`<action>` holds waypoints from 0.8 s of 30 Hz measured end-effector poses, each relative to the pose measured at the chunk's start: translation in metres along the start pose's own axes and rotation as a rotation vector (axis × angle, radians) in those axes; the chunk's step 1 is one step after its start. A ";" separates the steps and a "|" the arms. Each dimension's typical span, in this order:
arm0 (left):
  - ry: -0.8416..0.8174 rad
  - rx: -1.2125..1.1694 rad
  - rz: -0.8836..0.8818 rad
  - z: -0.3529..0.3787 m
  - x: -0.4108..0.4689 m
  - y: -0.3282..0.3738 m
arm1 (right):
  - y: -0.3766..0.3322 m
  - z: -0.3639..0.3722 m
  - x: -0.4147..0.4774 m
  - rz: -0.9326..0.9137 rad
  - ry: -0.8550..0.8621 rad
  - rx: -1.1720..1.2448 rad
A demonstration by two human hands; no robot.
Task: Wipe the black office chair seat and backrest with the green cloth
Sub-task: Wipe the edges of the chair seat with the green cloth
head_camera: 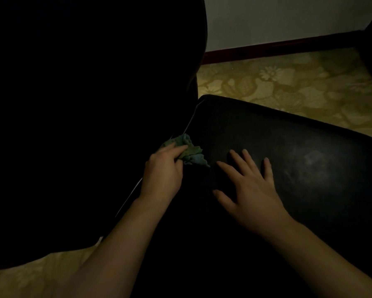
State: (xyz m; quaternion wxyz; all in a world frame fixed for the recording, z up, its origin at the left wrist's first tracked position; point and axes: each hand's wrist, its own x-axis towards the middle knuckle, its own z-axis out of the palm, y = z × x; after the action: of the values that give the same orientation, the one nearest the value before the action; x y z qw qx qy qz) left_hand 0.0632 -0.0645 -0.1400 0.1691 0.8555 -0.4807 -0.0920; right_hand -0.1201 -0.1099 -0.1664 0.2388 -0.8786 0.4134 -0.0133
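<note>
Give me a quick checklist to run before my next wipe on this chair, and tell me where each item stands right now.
1. Grip: left hand holds the green cloth: ok.
2. Contact: cloth sits at the crease where seat meets backrest: ok.
3. Support: right hand lies flat on the seat, fingers spread: ok.
4. Cloth spread out for a wide stroke: not ok, it is bunched.
5. Dirt on the backrest located: cannot tell, too dark.

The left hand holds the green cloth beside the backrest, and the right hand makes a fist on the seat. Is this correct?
No fist: in the head view the right hand lies open on the seat, fingers spread. The rest is right.
</note>
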 end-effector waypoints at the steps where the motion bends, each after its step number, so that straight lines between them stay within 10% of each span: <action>1: 0.010 -0.014 0.011 0.002 0.002 0.000 | -0.001 -0.001 0.000 0.017 0.000 -0.007; 24: -0.016 0.101 -0.064 -0.006 0.012 0.019 | 0.016 -0.009 0.006 0.051 0.046 0.091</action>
State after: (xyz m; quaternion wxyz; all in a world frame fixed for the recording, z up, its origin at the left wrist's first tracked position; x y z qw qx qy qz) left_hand 0.0560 -0.0826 -0.1266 0.1190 0.8771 -0.4585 -0.0798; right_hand -0.1299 -0.1264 -0.1662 0.2693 -0.8554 0.4401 -0.0462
